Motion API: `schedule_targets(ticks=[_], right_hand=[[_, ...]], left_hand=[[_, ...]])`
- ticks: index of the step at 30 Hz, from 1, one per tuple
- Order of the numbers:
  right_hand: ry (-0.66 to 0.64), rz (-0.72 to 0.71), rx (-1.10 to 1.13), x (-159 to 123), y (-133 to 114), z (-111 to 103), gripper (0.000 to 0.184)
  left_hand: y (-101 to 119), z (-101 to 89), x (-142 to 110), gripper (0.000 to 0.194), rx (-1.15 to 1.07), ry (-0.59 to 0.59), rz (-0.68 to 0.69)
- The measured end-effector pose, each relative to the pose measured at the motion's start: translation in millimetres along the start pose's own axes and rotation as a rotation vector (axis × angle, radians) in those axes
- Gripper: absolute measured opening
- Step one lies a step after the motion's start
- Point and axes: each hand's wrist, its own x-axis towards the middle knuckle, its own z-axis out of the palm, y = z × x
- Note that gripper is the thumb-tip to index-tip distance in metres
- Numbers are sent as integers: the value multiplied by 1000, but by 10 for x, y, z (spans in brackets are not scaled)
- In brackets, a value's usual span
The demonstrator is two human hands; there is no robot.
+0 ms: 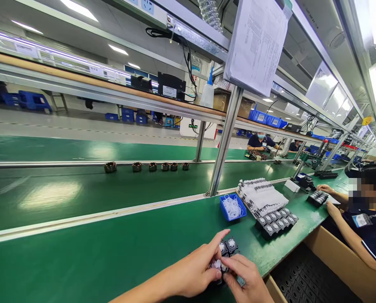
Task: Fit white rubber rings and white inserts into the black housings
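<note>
Several small black square fan housings with white rotors (231, 243) stand together on the green bench at the bottom middle, partly covered by my hands. My left hand (202, 267) bends over them from the left, index finger stretched forward, thumb and other fingers closed in around a white rotor (217, 264). From the right, my right hand (246, 275) meets it, thumb and forefinger pinched at the same spot. Whatever is between those fingertips is too small and covered to make out.
A blue bin (233, 208) of white rings lies ahead. To its right are a stack of white strips (262, 195) and more fan housings (276, 223). Metal posts (227, 143) carry a shelf. A co-worker (361, 214) sits at right above a cardboard box (342, 256). Copper-wound cores (137, 167) line the belt.
</note>
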Motion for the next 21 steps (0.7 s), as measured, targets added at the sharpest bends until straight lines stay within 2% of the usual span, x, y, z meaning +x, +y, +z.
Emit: schedule_targets(ticks=[4,7,13,16,18,21], right_hand=[[229,195,-87,-92,78,45,30],[211,271,-126,-133,158,81,25],[5,124,-266,-164,197,109,34],[11,98,-248,-140,122,99,46],[-6,30,-240,-87,37,102,56],[-46,-85,-292,15,-81,132,54]], left_hand=[[-47,-33,38,79,41,89,-70],[-92,-84,58,71,38,131,-101],[-32,-139,14,80,54,94,-90],[73,-133,-44,82,87,72,-77],[126,-121,-78,86,92,38,-55],[137,-109,-102,93,82,7,-38]])
